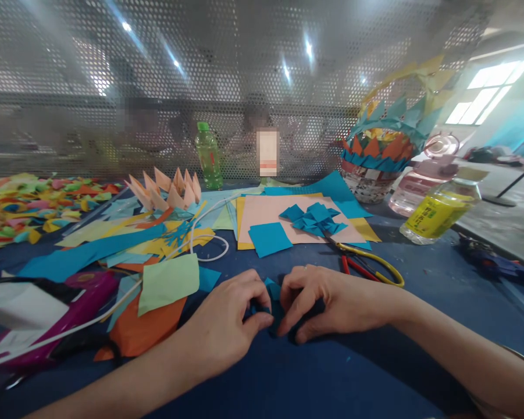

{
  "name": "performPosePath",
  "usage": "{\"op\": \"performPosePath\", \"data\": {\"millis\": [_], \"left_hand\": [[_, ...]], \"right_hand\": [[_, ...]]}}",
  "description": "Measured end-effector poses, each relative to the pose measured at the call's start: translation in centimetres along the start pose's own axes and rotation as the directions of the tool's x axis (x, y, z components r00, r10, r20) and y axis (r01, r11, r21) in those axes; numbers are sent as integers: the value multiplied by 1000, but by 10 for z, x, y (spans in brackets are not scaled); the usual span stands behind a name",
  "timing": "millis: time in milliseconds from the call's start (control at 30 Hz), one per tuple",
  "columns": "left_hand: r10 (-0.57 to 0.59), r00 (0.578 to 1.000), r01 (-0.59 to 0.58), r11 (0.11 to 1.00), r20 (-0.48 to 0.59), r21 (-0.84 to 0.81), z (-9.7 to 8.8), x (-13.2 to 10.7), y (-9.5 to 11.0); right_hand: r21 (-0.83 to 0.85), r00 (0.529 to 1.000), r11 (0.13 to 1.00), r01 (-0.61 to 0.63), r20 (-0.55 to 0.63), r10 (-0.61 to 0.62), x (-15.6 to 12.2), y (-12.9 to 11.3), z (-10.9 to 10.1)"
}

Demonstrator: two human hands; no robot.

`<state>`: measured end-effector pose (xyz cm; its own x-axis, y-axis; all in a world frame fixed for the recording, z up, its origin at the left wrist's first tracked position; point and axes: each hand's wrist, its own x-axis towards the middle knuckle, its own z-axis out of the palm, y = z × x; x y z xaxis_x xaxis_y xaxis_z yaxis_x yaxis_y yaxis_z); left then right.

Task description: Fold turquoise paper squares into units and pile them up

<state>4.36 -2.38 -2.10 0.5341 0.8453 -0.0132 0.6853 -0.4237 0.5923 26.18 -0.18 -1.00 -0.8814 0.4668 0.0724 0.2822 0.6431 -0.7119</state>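
Note:
Low in the middle of the table, a small piece of blue paper (272, 289) lies between my two hands, partly hidden by the fingers. My left hand (238, 311) pinches its left side with thumb and curled fingers. Curled fingertips of my right hand (320, 299) press on its right edge, the thumb a little apart. Beyond the hands, a flat blue paper square (270, 239) and several folded blue paper pieces (316, 219) rest on a stack of pink sheets (262, 210). Scissors with red and yellow handles (373, 265) lie beside the stack, blades toward the folded pieces.
At left are a magenta tool (93, 288), a white cable (192, 233), paper scraps (168, 282) and many coloured folded pieces (35, 209). A peach paper ring (166, 192) and a green bottle (208, 157) stand behind. On the right are a paper-trimmed basket (370, 180), bottles (440, 209) and pliers (492, 259).

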Motion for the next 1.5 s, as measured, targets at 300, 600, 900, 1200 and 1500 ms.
{"op": "performPosePath", "data": {"millis": [300, 600, 900, 1200, 1500], "left_hand": [[-29, 999, 29, 999, 22, -38, -1, 2, 1], [-47, 999, 48, 998, 13, -48, 0, 3, -1], [-60, 995, 54, 995, -80, -80, 3, 1, -2], [-18, 996, 9, 995, -91, -100, 6, -3, -10], [120, 987, -123, 992, -107, -31, 5, -7, -12]], "right_hand": [[-73, 1000, 997, -7, 20, 8, -1, -4, 0], [-222, 998, 975, -22, 55, 35, -3, -12, 2], [-212, 996, 976, -49, 57, 63, -2, -15, 2], [-219, 994, 973, -67, 66, 84, -2, -15, 2], [-219, 995, 974, -58, 70, 75, -3, -12, 2]]}}
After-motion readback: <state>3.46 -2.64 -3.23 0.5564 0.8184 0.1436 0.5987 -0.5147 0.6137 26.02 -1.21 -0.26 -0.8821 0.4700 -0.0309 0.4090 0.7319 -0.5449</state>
